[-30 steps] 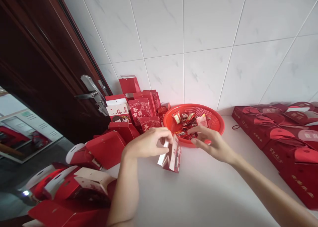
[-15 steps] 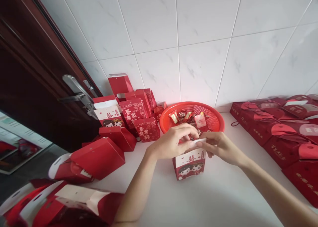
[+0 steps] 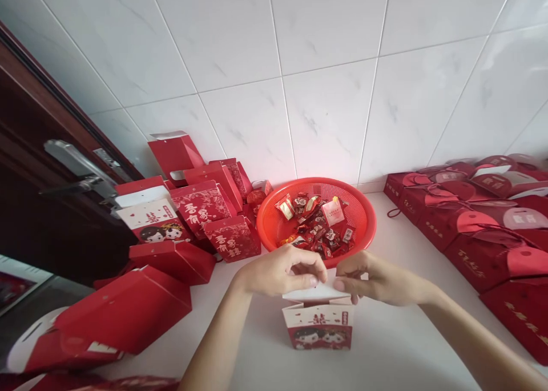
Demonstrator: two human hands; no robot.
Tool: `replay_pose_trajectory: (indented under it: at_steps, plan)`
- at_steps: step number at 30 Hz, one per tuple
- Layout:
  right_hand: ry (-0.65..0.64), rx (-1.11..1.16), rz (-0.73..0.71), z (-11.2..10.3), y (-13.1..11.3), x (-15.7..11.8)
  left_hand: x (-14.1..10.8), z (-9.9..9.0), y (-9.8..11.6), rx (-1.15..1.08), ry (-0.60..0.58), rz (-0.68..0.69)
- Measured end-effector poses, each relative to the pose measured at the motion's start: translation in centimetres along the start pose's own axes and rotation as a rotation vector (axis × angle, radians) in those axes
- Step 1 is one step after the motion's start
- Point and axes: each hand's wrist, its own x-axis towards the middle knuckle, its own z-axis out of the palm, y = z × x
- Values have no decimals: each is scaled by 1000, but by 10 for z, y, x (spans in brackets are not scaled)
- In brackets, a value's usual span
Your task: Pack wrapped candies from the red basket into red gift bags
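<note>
In front of me on the white table stands a small red-and-cream paper candy box [image 3: 320,329], upright, with two cartoon faces on its front. Its white back flap is raised and its top gapes. My left hand [image 3: 285,271] is closed at the flap's upper left, thumb in front and fingers curled. At the flap's right edge, my right hand [image 3: 377,279] pinches the card between thumb and fingers. Just behind both hands, a red plastic basket [image 3: 274,240] holds wrapped candies [image 3: 319,225] and a pink packet [image 3: 333,212].
Red paper boxes [image 3: 201,208] crowd the left side, some upright, others lying over, such as a large red one [image 3: 132,308]. Along the right stand rows of dark red gift boxes [image 3: 466,254] with ribbons. A tiled wall [image 3: 325,111] rises behind; a door handle [image 3: 81,168] is at left.
The view has shifted, with the box and hands now lower in the picture. The box's flap stands up above its front panel, and the hands show farther apart along it.
</note>
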Motion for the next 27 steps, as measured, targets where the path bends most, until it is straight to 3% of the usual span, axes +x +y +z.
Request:
replay_pose_trajectory:
  at_steps: [5,8,12,16,18,21,27]
  plan:
    - [-39,14,-67,-11,3,1,-5,-5,-3,-96,-84,24]
    - [103,-38,-92,-28,1,5,-10,-10,-5,-215,-61,47]
    - [439,-81,-125,-52,0,21,11,-26,-17,-146,186,-18]
    - [549,-61,-138,-64,-3,45,68,-49,-40,260,485,-225]
    - [579,-58,-146,-66,-3,59,96,-57,-51,384,512,-341]
    - [679,-42,-155,-67,1,76,121,-65,-62,383,517,-406]
    - [913,19,-138,-77,27,95,112,-72,-72,145,646,-356]
